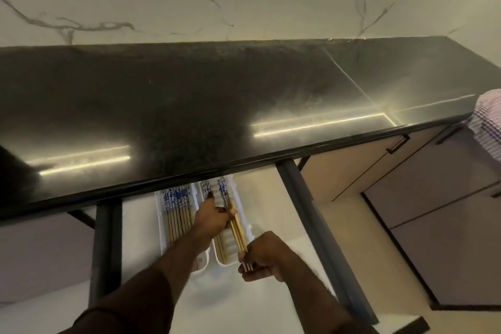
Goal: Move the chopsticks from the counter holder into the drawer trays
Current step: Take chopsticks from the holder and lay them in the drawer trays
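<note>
Both hands, left (214,218) and right (264,255), pinch a chopstick bundle (238,230) over the right tray (244,214).

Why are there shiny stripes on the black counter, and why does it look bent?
In the head view, the bright stripes on the counter are glare from lights reflecting off its polished top; the wide-angle lens makes its straight edge look curved and tilted; the open drawer below sits in dimmer light, so the hands and chopsticks look a little soft.
</note>
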Demonstrator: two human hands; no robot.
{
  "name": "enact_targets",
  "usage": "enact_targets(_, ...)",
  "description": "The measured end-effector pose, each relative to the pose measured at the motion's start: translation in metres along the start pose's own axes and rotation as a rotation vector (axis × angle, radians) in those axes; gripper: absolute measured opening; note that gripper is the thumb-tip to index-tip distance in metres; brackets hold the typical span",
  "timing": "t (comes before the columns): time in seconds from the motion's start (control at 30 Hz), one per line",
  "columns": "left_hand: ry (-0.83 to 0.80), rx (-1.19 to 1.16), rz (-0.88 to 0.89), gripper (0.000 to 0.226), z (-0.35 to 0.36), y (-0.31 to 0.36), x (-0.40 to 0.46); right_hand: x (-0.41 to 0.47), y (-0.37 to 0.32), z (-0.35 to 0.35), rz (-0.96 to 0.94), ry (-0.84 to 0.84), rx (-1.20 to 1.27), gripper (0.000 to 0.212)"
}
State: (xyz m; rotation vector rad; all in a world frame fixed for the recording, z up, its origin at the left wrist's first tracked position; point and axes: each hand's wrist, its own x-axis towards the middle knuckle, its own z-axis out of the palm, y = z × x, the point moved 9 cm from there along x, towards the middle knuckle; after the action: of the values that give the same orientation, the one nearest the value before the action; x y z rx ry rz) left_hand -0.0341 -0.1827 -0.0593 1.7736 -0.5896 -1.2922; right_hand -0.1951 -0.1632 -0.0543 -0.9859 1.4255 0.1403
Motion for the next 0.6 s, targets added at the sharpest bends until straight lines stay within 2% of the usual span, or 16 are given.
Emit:
enact_targets(0.07,0.031,0.097,0.023,0.032,-0.002,0.001,0.007,0.011,-0.005,0.003,0.03,-0.025,0.01,0.008)
enact_targets(0.17,0.059,0.246,0.037,0.029,-0.003,0.0,0.018,0.031,-0.01,0.011,0.068,-0.056,0.041,0.023)
enact_targets(0.23,0.048,0.404,0.086,0.022,0.001,0.004,0.023,0.043,-0.012,0.014,0.08,-0.066,0.056,0.025)
enact_targets(0.33,-0.008,0.742,0.196,0.026,0.011,0.006,0.031,0.059,-0.015,0.016,0.08,-0.04,0.056,0.01)
enact_targets(0.4,-0.034,0.918,0.201,0.025,0.014,-0.001,0.037,0.068,-0.014,0.017,0.088,-0.025,0.045,0.005)
enact_targets(0.5,-0.077,1.02,0.147,0.026,0.016,-0.016,0.045,0.081,-0.012,0.022,0.096,-0.029,0.048,0.021)
enact_targets(0.6,-0.103,1.19,0.132,0.047,0.019,-0.027,0.051,0.087,-0.011,0.023,0.083,0.005,0.01,0.032)
